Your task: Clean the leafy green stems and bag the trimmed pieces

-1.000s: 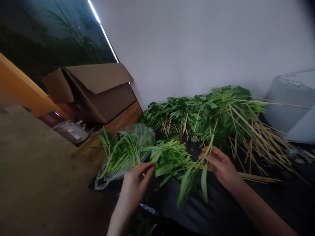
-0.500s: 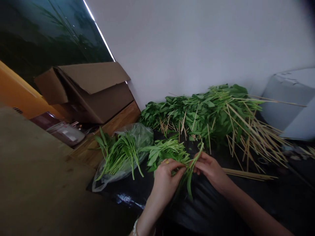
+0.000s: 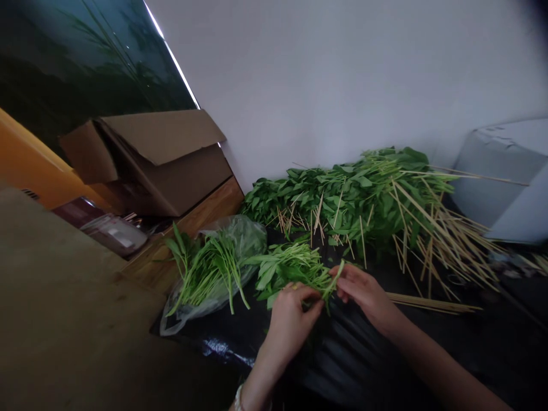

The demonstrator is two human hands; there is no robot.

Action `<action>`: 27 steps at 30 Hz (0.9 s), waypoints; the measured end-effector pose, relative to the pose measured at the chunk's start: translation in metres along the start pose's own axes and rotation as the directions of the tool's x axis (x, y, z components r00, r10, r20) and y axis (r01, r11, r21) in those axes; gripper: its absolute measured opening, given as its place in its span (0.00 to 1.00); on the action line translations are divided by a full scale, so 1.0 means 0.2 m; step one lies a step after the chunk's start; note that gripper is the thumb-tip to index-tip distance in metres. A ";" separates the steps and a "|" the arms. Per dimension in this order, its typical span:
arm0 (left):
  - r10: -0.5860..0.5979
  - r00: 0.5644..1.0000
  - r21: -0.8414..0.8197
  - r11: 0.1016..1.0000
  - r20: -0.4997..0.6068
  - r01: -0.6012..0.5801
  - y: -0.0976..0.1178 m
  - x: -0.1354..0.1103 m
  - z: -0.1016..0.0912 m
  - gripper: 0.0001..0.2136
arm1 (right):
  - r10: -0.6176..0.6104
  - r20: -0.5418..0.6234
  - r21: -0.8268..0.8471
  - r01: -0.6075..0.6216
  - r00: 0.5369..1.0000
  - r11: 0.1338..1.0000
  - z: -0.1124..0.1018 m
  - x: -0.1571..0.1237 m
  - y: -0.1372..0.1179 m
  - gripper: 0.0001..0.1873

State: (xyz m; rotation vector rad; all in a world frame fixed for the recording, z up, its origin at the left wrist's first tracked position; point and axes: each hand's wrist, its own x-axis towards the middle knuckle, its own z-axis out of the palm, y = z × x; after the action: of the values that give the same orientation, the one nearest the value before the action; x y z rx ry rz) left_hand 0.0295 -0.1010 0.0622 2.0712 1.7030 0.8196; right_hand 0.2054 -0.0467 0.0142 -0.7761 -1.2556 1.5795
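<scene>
Between my two hands is a leafy green stem (image 3: 337, 277), its pale end pointing up. My left hand (image 3: 291, 321), with a ring and a bracelet, pinches its lower part. My right hand (image 3: 365, 294) has its fingertips closed on the upper part; the exact grip is partly hidden. Just beyond my left hand lies a small pile of leafy greens (image 3: 299, 261) with cut stems. More long-stemmed greens (image 3: 209, 268) rest on a clear plastic bag (image 3: 171, 326) to the left. Several loose bamboo sticks (image 3: 432, 303) lie beside my right forearm.
Along the white wall runs a large heap of greens (image 3: 338, 194) with many thin sticks (image 3: 454, 245) poking out to the right. An open cardboard box (image 3: 180, 177) stands at the left, a pale container (image 3: 505, 182) at the right. Black sheeting (image 3: 342, 354) covers the work surface.
The stem between my hands has come lower and shows less above my fingers; the long leaf that hung below it no longer shows. My hands stay almost in place.
</scene>
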 end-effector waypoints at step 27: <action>0.060 0.998 0.098 0.993 0.001 -0.060 -0.06 -0.05 -0.05 0.08 | 0.022 -0.048 -0.034 -0.024 0.999 0.999 -0.01 0.00 -0.03 0.15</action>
State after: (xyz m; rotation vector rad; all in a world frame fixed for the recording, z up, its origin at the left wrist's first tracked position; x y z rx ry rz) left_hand 0.0134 -0.1082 0.0605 2.1967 1.7214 0.7706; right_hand 0.2092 -0.0452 0.0190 -0.8481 -1.2469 1.5521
